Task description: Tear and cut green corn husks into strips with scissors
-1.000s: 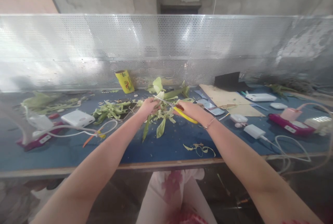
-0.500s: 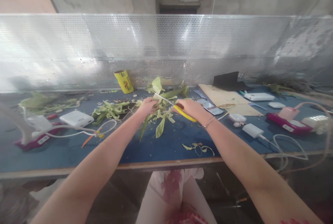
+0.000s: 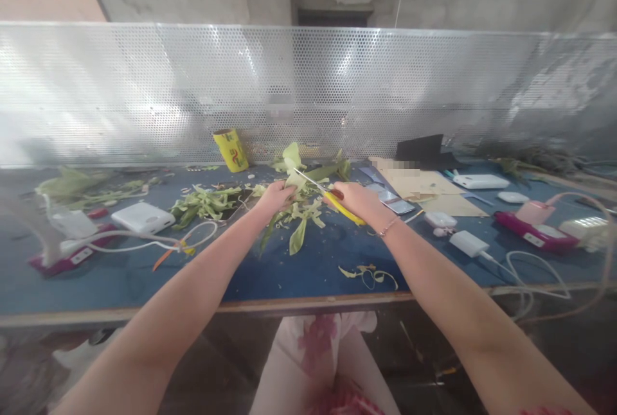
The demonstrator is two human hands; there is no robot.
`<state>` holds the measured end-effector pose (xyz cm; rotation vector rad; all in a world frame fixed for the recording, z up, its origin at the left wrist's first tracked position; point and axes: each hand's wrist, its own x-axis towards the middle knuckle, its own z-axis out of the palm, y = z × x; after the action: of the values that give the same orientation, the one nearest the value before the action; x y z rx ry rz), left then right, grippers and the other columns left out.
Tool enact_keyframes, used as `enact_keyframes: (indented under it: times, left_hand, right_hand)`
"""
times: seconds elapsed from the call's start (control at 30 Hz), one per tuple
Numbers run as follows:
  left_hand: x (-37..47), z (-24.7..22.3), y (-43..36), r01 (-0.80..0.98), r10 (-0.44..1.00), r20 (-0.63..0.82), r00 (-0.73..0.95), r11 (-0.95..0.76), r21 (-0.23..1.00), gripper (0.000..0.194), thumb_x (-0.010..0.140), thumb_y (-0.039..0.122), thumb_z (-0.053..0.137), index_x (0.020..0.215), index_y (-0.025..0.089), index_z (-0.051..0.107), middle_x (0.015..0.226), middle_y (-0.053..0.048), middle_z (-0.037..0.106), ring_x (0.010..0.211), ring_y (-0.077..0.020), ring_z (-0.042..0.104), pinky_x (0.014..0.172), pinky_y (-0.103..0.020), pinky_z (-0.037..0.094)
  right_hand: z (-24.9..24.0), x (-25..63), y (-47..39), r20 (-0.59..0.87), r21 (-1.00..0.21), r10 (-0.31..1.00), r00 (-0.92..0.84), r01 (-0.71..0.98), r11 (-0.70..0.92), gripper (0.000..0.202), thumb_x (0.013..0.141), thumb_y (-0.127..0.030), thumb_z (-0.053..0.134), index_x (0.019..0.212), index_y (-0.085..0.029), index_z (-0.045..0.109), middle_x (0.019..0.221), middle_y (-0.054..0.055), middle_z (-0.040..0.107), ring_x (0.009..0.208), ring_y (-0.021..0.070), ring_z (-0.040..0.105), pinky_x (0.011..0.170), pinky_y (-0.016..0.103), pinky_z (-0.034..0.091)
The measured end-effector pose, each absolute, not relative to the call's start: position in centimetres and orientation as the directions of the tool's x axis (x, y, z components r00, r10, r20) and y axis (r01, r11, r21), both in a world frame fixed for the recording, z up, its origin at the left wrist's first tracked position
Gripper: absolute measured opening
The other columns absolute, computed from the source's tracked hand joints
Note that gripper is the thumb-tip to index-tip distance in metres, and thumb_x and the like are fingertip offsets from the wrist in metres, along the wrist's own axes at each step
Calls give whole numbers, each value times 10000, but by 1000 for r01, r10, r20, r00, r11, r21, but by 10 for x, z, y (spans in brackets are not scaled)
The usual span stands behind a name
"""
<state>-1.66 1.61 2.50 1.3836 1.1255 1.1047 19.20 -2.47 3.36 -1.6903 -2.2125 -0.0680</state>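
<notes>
My right hand (image 3: 354, 198) is closed around the yellow handles of a pair of scissors (image 3: 346, 208), whose blades point up and left. A pale green leaf (image 3: 292, 161), perhaps a piece of husk, is pinched in my left hand (image 3: 278, 197). The blade tips lie close against this leaf; whether they cut into it is too small to tell. Below my hands, cut green strips (image 3: 299, 235) spread over the blue tabletop (image 3: 270, 280). A further heap of green strips (image 3: 205, 204) lies left of my left hand.
A yellow can-like tube (image 3: 231, 150) stands tilted by the perforated metal screen (image 3: 193, 94). To the right are a phone (image 3: 394, 200), cardboard (image 3: 457, 205), a white charger (image 3: 468, 243) and a magenta power strip (image 3: 535, 233). At left, a white box-shaped device (image 3: 143, 218) lies near looping cables.
The scissor blades have swung slightly and now look more closed against the leaf. Both hands stay nearly in place; the view has shifted a little.
</notes>
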Motion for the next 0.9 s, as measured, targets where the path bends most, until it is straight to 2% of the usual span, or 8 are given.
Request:
enact_keyframes:
  times: [0.13, 0.23, 0.43, 0.53, 0.63, 0.73, 0.83, 0.9]
  left_hand:
    - [-16, 25, 16, 75, 990, 57, 127, -67, 995, 132, 782, 175, 549, 671, 155, 480, 484, 36, 492, 304, -20, 295, 338, -170, 177]
    - [-17, 22, 20, 82, 990, 82, 112, -91, 992, 115, 779, 185, 540, 678, 160, 491, 495, 27, 511, 324, -38, 340, 346, -177, 220]
    - [-17, 21, 18, 71, 986, 144, 80, -150, 986, 89, 730, 195, 570, 676, 164, 506, 490, 34, 477, 380, -68, 410, 391, -193, 329]
    - [-14, 25, 11, 81, 981, 178, 74, -184, 980, 59, 718, 198, 554, 699, 167, 508, 540, 26, 496, 414, -77, 440, 422, -207, 367]
    - [-11, 29, 3, 179, 970, 229, 79, -240, 954, 72, 718, 239, 535, 711, 179, 497, 555, 28, 494, 443, -95, 463, 456, -228, 384]
    - [-6, 31, -7, 437, 915, 392, 90, -390, 810, 84, 713, 263, 511, 706, 179, 506, 577, 27, 498, 489, -103, 460, 502, -240, 372]
    - [1, 32, -17, 604, 820, 562, 108, -503, 618, 87, 691, 248, 510, 649, 172, 508, 574, 31, 460, 554, -101, 414, 565, -242, 350]
    - [5, 30, -21, 608, 806, 578, 131, -526, 595, 95, 693, 247, 501, 642, 169, 518, 573, 33, 449, 562, -98, 390, 567, -241, 333]
  right_hand:
    - [30, 195, -21, 277, -233, 950, -145, 949, 213, 533, 781, -714, 376, 840, -205, 521, 812, 96, 657, 700, 212, 619, 523, 251, 328]
    - [24, 201, -14, 250, -225, 963, -101, 961, 159, 518, 775, -680, 435, 884, -182, 533, 844, 123, 661, 742, 225, 628, 546, 255, 349]
    - [8, 213, 3, 173, -187, 983, -59, 978, 92, 275, 787, -432, 541, 796, -159, 578, 807, 124, 665, 744, 217, 629, 581, 259, 363]
    - [5, 208, 6, 245, -247, 963, -113, 953, 175, 254, 815, -371, 501, 691, -157, 559, 781, 120, 644, 728, 199, 608, 620, 268, 376]
    - [7, 192, 0, 476, -439, 868, -145, 815, 377, 322, 855, -449, 433, 735, -168, 535, 824, 83, 617, 758, 166, 572, 681, 264, 391]
    - [10, 169, -11, 529, -622, 840, -121, 618, 481, 386, 848, -541, 386, 720, -191, 486, 688, 6, 553, 641, 135, 515, 615, 254, 380]
    - [12, 154, -20, 572, -666, 813, -107, 519, 536, 331, 806, -513, 473, 706, -199, 456, 665, -22, 517, 624, 124, 486, 607, 251, 370]
    - [13, 151, -23, 588, -669, 803, -99, 499, 551, 313, 810, -471, 477, 661, -202, 420, 629, -30, 484, 606, 121, 465, 597, 252, 360]
